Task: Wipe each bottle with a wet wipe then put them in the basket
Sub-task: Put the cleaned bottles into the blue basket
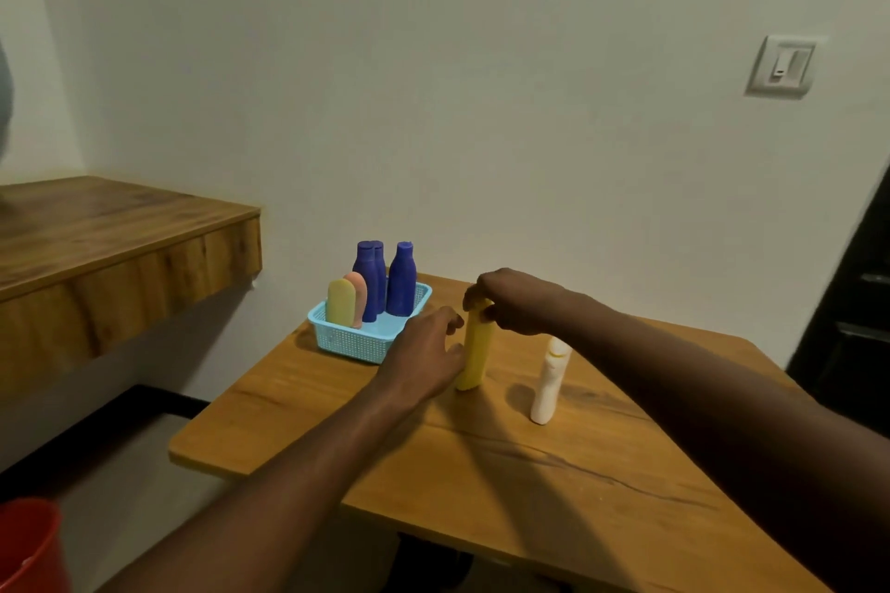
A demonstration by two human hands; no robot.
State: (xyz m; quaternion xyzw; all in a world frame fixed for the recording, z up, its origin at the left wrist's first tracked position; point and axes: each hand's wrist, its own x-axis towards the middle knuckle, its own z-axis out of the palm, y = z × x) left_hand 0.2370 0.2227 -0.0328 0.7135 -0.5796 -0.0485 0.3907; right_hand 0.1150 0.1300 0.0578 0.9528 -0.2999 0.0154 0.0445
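View: head camera, the only one.
Yellow bottle (474, 352): upright on the table (530, 472), leaning slightly, between the basket (354, 342) and the white bottle (549, 380).
Right hand (515, 301): pinching the yellow bottle's top end from above, fingers curled over it.
Left hand (424, 356): against the bottle's left side, low on the body; fingers curled toward it but blurred. Real grip or just a touch: cannot tell.
Wipe: not visible; possibly hidden under the left palm.
Basket: just beyond the left hand, toward the wall; holds three purple bottles (401, 279), a pale yellow one (341, 301) and a peach one (359, 289), all upright.
White bottle: upright, just right of the yellow bottle, below the right forearm, untouched.
Handling: probably light, stiff plastic; smooth, likely slick once wet; tall and narrow, so easy to tip.
Hold: wrap around mid-body for the lift; top pinch good for steadying only.
Progress: by the look of it, five in and two left.
Risk: right forearm passes close over the white bottle, so a knock-over is possible.
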